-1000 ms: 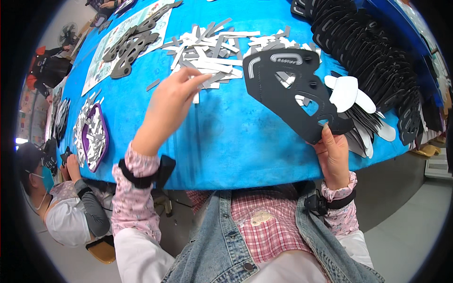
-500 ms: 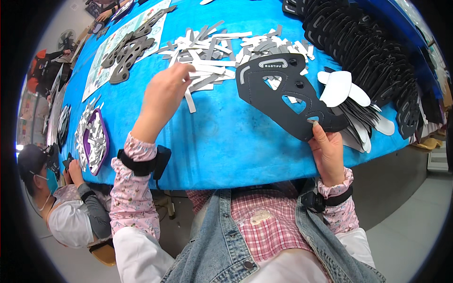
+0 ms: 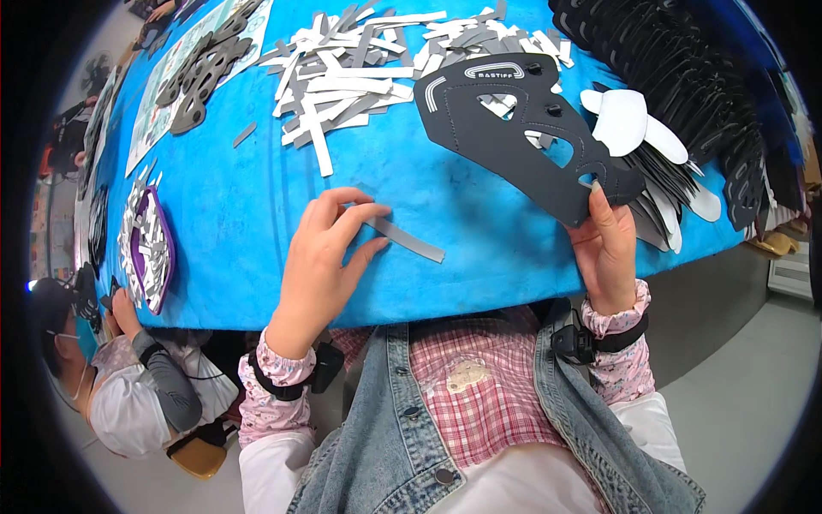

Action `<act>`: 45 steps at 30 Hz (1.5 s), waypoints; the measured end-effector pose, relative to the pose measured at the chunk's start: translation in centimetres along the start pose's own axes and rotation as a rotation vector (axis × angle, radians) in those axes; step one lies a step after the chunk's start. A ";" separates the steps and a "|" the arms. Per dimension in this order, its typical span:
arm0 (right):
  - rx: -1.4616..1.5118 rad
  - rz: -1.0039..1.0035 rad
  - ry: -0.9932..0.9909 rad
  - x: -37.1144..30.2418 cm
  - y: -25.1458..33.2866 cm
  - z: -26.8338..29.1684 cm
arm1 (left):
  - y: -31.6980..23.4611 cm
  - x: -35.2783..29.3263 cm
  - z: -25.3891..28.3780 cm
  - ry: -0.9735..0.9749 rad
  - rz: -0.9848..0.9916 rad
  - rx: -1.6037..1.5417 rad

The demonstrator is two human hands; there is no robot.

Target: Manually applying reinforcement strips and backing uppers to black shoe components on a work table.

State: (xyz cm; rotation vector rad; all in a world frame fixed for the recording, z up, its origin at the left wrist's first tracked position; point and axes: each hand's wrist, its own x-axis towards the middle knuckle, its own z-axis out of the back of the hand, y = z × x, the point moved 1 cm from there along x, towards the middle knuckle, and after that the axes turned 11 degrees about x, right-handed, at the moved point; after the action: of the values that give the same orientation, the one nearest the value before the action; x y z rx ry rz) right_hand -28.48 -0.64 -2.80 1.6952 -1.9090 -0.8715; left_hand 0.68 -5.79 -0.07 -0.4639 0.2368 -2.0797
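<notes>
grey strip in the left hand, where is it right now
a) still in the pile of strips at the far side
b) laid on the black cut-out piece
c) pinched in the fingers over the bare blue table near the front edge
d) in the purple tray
c: the left hand pinches one end of the grey strip over the bare blue table, apart from the pile of strips and the black cut-out piece in the right hand.
</notes>
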 end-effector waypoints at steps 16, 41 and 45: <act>-0.046 -0.003 0.030 -0.2 -0.2 0.6 | -2.0 0.5 -1.6 0.013 -0.052 -0.080; -0.007 -0.035 -0.017 -0.8 -0.2 0.3 | 1.1 -2.0 -0.5 0.021 0.142 -0.153; -0.163 -0.259 0.212 -1.1 0.9 -0.6 | 1.4 -4.0 0.8 0.039 0.307 -0.898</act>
State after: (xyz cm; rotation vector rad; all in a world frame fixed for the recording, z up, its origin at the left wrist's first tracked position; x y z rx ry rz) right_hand -28.58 0.44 -1.63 1.8777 -1.4632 -0.8747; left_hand 3.98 -3.14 -0.76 -0.8474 1.2061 -1.5908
